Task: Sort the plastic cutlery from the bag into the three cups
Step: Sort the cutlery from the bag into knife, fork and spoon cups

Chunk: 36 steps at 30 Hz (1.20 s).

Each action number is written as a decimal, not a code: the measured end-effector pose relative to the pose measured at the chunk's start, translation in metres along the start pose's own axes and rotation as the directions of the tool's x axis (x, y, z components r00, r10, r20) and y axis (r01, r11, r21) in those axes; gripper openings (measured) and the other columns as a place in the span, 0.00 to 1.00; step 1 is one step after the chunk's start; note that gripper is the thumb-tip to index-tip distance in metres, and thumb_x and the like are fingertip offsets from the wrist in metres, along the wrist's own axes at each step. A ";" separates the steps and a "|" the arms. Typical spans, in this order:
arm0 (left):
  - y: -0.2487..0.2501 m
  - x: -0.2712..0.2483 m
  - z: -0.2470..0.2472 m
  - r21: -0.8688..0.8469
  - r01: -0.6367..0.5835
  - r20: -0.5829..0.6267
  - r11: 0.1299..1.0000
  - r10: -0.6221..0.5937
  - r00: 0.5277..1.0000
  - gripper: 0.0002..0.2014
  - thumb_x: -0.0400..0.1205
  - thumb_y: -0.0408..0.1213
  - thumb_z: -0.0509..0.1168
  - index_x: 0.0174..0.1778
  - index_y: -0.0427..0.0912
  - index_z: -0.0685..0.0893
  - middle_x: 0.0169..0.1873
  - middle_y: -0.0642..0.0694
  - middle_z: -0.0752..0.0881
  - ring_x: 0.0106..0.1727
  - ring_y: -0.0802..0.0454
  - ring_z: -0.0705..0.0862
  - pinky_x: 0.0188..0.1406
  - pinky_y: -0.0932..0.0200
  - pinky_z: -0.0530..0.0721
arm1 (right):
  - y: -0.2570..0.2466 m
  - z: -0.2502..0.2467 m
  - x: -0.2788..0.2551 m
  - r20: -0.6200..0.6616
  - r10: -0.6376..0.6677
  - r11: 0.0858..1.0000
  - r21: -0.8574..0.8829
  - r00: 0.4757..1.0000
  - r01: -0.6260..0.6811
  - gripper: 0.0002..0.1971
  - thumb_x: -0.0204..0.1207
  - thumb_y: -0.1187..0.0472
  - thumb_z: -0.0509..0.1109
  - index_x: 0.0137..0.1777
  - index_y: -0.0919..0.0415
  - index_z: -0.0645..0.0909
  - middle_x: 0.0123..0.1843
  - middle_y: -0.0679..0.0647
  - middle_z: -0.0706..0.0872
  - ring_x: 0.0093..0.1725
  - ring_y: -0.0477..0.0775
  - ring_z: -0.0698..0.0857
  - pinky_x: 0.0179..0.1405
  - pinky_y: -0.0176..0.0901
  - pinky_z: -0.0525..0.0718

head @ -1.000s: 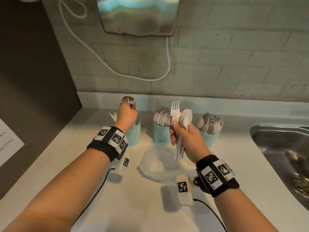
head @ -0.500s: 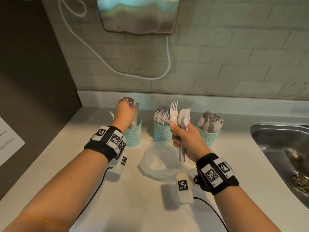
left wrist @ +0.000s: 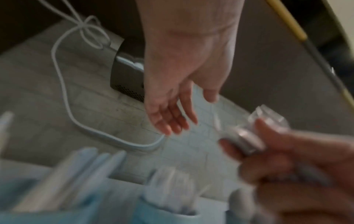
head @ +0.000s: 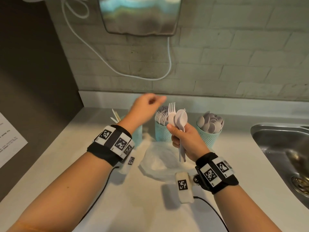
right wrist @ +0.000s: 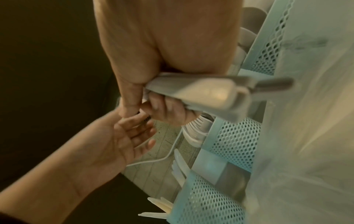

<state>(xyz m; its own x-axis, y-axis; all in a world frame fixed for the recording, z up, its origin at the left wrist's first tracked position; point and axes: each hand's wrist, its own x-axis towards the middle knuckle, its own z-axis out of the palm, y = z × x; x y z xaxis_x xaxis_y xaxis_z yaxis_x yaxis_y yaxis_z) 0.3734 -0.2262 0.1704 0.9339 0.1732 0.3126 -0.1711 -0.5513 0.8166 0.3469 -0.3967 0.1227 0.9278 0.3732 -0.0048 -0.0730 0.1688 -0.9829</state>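
Three teal mesh cups stand in a row at the back of the counter: the left cup (head: 138, 136) with knives, the middle cup (head: 161, 133) with forks, the right cup (head: 209, 137) with spoons. My right hand (head: 184, 136) grips a bundle of white cutlery (head: 178, 118), a fork and spoons, upright in front of the middle cup. My left hand (head: 147, 106) is empty, fingers relaxed, raised above the left cup and reaching toward the bundle. In the left wrist view its fingers (left wrist: 168, 118) are spread and hold nothing. The crumpled clear bag (head: 160, 159) lies below my right hand.
A steel sink (head: 282, 153) is set into the counter at the right. A metal dispenser (head: 140, 15) hangs on the brick wall with a white cable (head: 168, 64) looping below. A paper sheet (head: 10, 139) lies at the left edge. A dark wall bounds the left side.
My left hand has let go of a knife into the left cup, lifted and swung right toward the bundle, now empty. The right hand has held the cutlery almost still.
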 end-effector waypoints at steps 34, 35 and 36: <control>0.025 -0.040 0.051 -0.231 0.130 0.198 0.964 -0.085 0.977 0.05 0.78 0.38 0.70 0.43 0.41 0.82 0.35 0.47 0.84 0.36 0.54 0.81 0.37 0.63 0.80 | 0.009 -0.015 0.013 -0.207 -0.183 0.902 -0.425 0.961 0.080 0.16 0.65 0.62 0.80 0.52 0.58 0.82 0.37 0.44 0.87 0.35 0.38 0.84 0.39 0.40 0.83; 0.027 -0.039 0.049 -0.251 0.128 0.173 0.960 -0.086 0.981 0.03 0.80 0.37 0.68 0.44 0.43 0.82 0.38 0.45 0.85 0.39 0.52 0.84 0.42 0.58 0.82 | 0.005 -0.016 0.010 -0.193 -0.176 0.917 -0.388 0.965 0.090 0.14 0.67 0.63 0.79 0.50 0.57 0.81 0.32 0.40 0.83 0.29 0.34 0.80 0.33 0.32 0.78; 0.028 -0.036 0.047 -0.268 0.125 0.136 0.955 -0.091 0.986 0.02 0.81 0.38 0.66 0.46 0.44 0.81 0.41 0.45 0.86 0.43 0.50 0.85 0.46 0.55 0.83 | 0.002 -0.017 0.008 -0.183 -0.164 0.935 -0.343 0.969 0.094 0.12 0.69 0.63 0.78 0.48 0.57 0.80 0.26 0.38 0.80 0.24 0.33 0.78 0.28 0.28 0.73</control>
<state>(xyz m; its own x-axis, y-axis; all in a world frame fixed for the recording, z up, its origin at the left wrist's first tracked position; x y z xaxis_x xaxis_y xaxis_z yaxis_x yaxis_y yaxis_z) 0.3494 -0.2862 0.1590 0.9796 0.1100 0.1680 -0.1307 -0.2857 0.9494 0.3599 -0.4091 0.1176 0.9783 0.1666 0.1232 0.1442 -0.1206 -0.9822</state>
